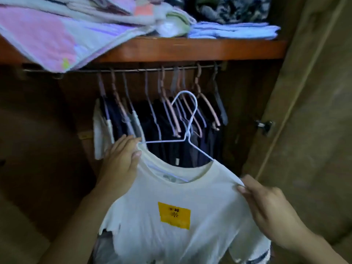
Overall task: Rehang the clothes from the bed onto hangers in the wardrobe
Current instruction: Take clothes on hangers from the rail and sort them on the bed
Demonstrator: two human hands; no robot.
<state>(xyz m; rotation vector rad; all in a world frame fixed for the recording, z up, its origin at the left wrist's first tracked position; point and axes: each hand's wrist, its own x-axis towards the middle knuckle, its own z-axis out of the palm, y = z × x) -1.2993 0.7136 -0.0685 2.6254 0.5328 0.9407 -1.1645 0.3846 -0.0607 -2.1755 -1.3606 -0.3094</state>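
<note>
Wardrobe (304, 92): hung dark clothes (165, 134) | hands (120, 161) hold T-shirt (171, 235) on hanger (187, 130)

A reddish-brown wooden shelf (190, 49) crosses the top, carrying folded pink and lilac blankets (47, 39) at left, a folded light-blue towel (234, 31) at right, and dark patterned fabric (238, 8) behind it. A metal hinge (265, 126) sits on the right door.

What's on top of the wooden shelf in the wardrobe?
Folded cloths lie on the shelf: a pink and purple blanket, blue towels and dark patterned fabric. Whatever lies behind them is hidden.
</note>
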